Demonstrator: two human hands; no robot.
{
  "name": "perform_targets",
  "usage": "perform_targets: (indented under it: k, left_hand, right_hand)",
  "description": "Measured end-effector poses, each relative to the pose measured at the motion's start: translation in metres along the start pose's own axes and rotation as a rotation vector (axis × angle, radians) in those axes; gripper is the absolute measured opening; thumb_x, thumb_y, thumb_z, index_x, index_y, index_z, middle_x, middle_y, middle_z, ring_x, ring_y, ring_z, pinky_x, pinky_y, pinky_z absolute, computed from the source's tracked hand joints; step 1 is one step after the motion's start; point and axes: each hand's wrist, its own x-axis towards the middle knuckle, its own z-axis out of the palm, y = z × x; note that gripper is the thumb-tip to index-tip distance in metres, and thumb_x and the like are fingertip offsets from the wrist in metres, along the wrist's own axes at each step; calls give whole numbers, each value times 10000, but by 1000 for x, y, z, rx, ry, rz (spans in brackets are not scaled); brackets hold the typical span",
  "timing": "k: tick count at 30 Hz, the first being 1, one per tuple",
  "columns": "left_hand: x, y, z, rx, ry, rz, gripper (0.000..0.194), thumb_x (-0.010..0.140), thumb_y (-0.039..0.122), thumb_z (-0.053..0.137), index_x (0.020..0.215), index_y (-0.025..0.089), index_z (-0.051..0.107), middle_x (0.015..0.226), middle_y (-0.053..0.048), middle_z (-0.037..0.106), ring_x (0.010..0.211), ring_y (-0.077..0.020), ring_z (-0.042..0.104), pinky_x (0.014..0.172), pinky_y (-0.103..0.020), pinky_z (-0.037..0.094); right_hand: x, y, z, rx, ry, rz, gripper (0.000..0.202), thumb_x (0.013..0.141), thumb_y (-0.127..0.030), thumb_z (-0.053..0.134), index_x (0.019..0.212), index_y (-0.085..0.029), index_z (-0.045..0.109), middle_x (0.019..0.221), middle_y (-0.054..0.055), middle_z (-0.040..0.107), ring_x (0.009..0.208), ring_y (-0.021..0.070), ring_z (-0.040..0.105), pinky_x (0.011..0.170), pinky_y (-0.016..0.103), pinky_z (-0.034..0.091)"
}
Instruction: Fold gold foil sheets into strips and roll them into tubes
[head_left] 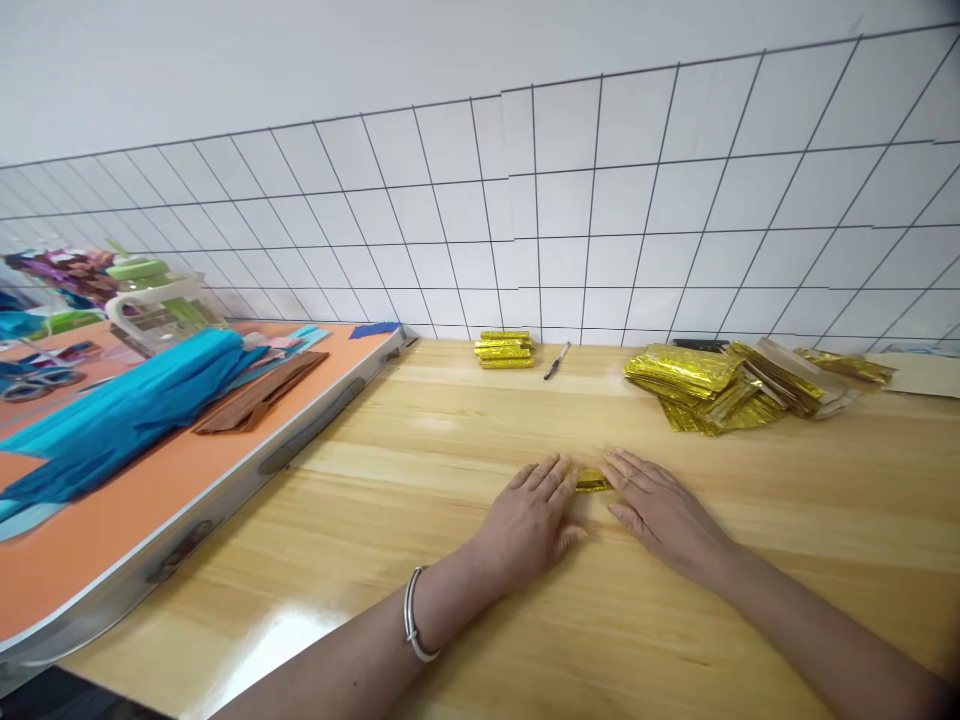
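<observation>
My left hand (534, 510) and my right hand (660, 510) lie flat on the wooden surface (450, 470), fingers spread, not gripping. Between them I press one small gold foil piece (592, 481), and my fingertips on both sides keep it flat and still. Past my right hand sits one big loose heap of gold foil (720, 395), too many to count. Past my left hand is one neat little gold stack (506, 349), with one pen (556, 361) just beside it.
</observation>
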Motion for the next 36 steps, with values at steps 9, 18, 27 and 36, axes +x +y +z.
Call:
perform_targets:
  k: [9, 18, 27, 36]
  left_hand:
    - [-3, 0, 8, -91, -81, 48, 631, 902, 520, 342, 1383, 111, 315, 1451, -136, 304, 1352, -244, 254, 1111, -379, 207]
    - [-6, -1, 5, -136, -97, 124, 703, 893, 530, 339, 1403, 53, 256, 1465, -179, 247, 1375, -275, 171, 1121, -402, 181]
    - [-14, -16, 3, -174, -69, 134, 664, 885, 525, 384, 1411, 138, 267, 1453, -135, 301, 1358, -257, 236, 1094, -396, 215]
    - [-14, -44, 1, -325, -49, -36, 433, 905, 356, 438, 1329, 276, 409, 1257, -31, 570, 1127, -178, 543, 949, -332, 363]
  right_hand:
    - [3, -16, 1, 33, -119, -66, 541, 935, -408, 320, 1412, -155, 302, 1474, 74, 272, 1357, 208, 227, 1101, 420, 261]
    - [12, -27, -1, 82, -175, -12, 586, 924, -460, 301, 1422, -151, 281, 1454, 96, 316, 1328, 225, 299, 1089, 423, 275]
    - [12, -18, 5, 120, -133, -77, 540, 928, -427, 328, 1427, -229, 264, 1444, 58, 343, 1323, 210, 312, 1089, 443, 256]
    - [-3, 2, -4, 116, -109, 22, 507, 928, -429, 334, 1400, -246, 320, 1403, 51, 420, 1283, 216, 379, 1063, 467, 280]
